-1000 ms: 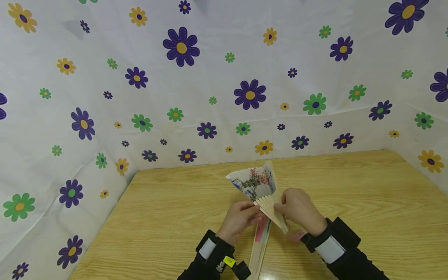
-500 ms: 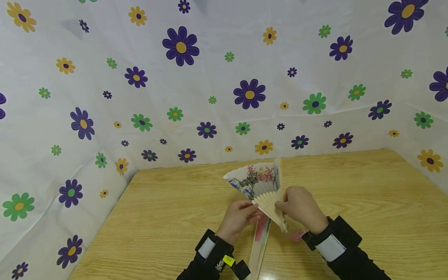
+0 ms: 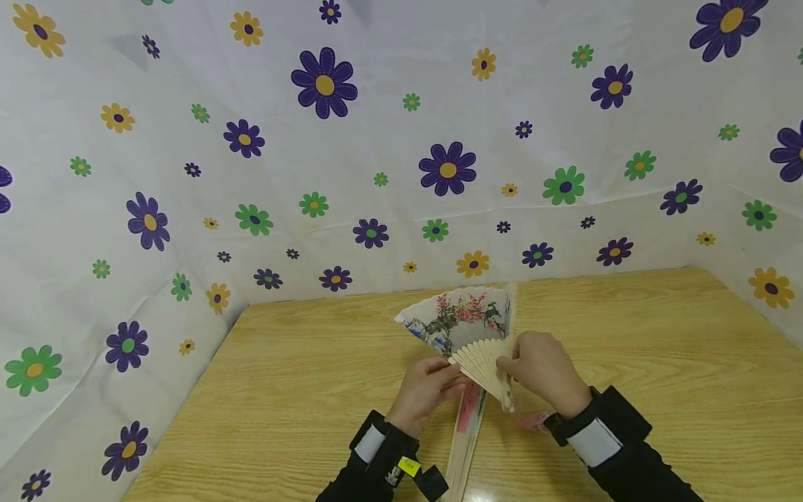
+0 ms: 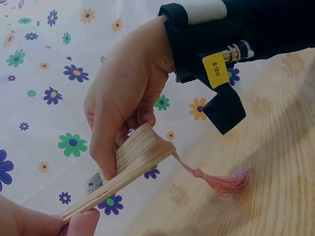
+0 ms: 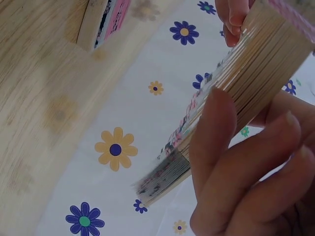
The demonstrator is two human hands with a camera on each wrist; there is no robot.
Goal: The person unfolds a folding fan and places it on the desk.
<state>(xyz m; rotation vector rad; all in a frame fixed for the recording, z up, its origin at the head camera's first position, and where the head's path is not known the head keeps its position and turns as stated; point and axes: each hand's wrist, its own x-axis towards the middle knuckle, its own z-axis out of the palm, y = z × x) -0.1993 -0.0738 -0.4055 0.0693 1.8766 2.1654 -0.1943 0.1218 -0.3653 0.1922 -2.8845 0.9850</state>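
Note:
A folding fan (image 3: 478,317), partly spread, is held above the table between both hands. Its paper leaf bears red blossoms, and pale wooden ribs meet at the lower right. My left hand (image 3: 423,392) pinches the outer left rib; in the left wrist view its finger and thumb (image 4: 81,223) grip the rib's edge. With curled fingers, my right hand (image 3: 547,369) holds the ribs at the right side, the fingers (image 5: 216,128) bent round the stacked sticks in the right wrist view. From the pivot end hangs a pink tassel (image 4: 229,181).
A second folding fan (image 3: 463,450), closed and with a pink strip, lies on the wooden table (image 3: 301,397) beneath the hands, toward the front edge. Behind the table and along its sides hangs a white cloth (image 3: 376,139) printed with flowers.
The fan has spread wider: its right edge has swung to the right, showing more of the leaf and ribs. My right hand has shifted slightly right; the left hand stays nearly still.

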